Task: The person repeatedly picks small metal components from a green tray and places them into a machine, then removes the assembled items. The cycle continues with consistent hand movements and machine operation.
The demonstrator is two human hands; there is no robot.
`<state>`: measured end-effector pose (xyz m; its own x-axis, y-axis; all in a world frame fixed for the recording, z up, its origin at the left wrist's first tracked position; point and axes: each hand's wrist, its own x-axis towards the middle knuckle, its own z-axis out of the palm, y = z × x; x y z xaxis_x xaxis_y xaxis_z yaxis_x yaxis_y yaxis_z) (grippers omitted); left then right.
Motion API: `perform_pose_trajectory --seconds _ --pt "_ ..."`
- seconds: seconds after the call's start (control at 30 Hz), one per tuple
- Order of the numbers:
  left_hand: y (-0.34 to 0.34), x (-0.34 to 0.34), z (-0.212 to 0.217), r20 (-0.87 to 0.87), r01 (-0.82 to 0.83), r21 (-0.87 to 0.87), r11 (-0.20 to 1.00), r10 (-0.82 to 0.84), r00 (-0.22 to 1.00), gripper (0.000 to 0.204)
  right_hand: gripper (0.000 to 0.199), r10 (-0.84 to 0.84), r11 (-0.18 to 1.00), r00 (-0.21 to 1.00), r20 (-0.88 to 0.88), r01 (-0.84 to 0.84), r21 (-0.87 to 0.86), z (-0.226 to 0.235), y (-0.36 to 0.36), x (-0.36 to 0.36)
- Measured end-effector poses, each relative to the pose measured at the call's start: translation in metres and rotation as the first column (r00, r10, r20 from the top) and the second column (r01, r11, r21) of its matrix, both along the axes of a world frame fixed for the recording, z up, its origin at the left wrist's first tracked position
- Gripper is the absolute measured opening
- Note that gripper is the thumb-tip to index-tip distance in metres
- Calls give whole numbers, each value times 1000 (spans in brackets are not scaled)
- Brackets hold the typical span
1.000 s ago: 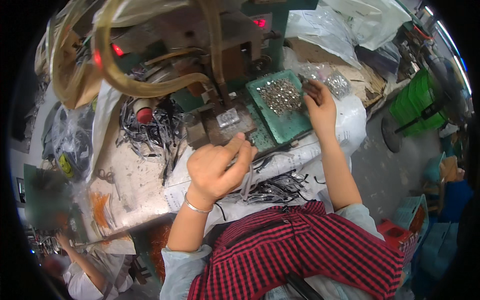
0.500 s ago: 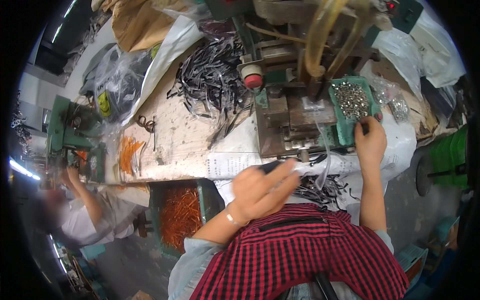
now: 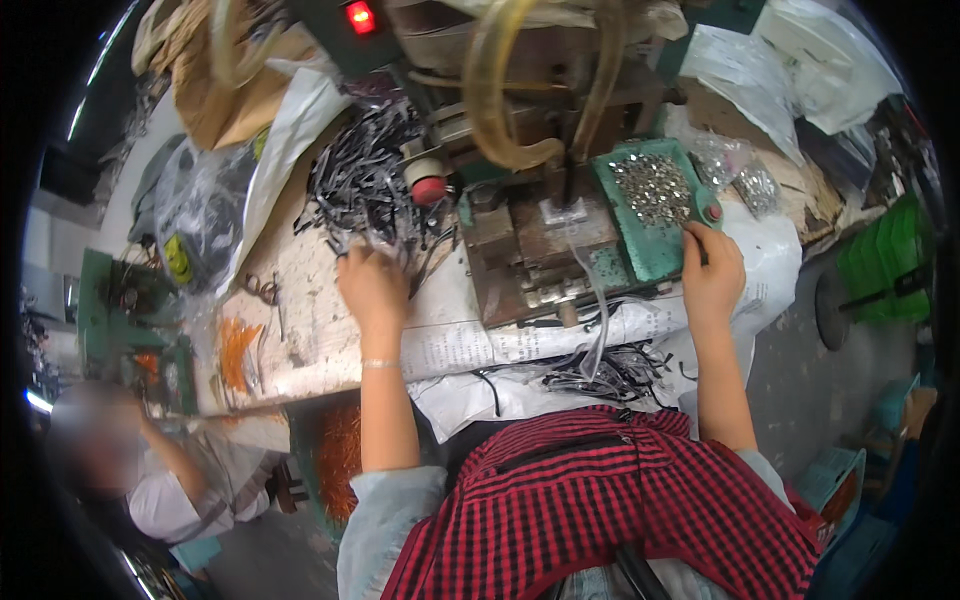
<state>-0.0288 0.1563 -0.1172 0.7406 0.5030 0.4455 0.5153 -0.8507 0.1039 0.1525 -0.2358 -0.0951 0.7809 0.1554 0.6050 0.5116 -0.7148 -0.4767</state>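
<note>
Scissors (image 3: 263, 291) lie on the bench (image 3: 305, 350) at left. Next, the left hand (image 3: 373, 292) is at the near edge of a strip heap (image 3: 365, 175), fingers bent; I can't tell whether they grip any. Mid-scene, a clear strip (image 3: 598, 305) trails nearward from the press (image 3: 492, 236). The tray (image 3: 655, 258) holds metal bits (image 3: 650, 190); at its near right side, the right hand (image 3: 716, 275) curls fingers toward thumb, grip hidden from me.

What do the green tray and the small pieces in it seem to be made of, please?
Green tray: probably matte plastic, judging by its dull surface; painted metal is possible. Small pieces: apparently shiny metal, given their silvery glints.
</note>
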Motion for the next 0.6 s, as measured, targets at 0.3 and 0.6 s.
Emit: perform_pose_trajectory --seconds 0.3,0.6 --pt "-27 -23 71 582 508 -720 472 13 813 22 15 216 914 945 -245 -107 391 49 -12 -34" --pt "-68 5 61 509 412 -855 314 356 784 23 36 627 570 762 -163 -307 762 81 103 -25"
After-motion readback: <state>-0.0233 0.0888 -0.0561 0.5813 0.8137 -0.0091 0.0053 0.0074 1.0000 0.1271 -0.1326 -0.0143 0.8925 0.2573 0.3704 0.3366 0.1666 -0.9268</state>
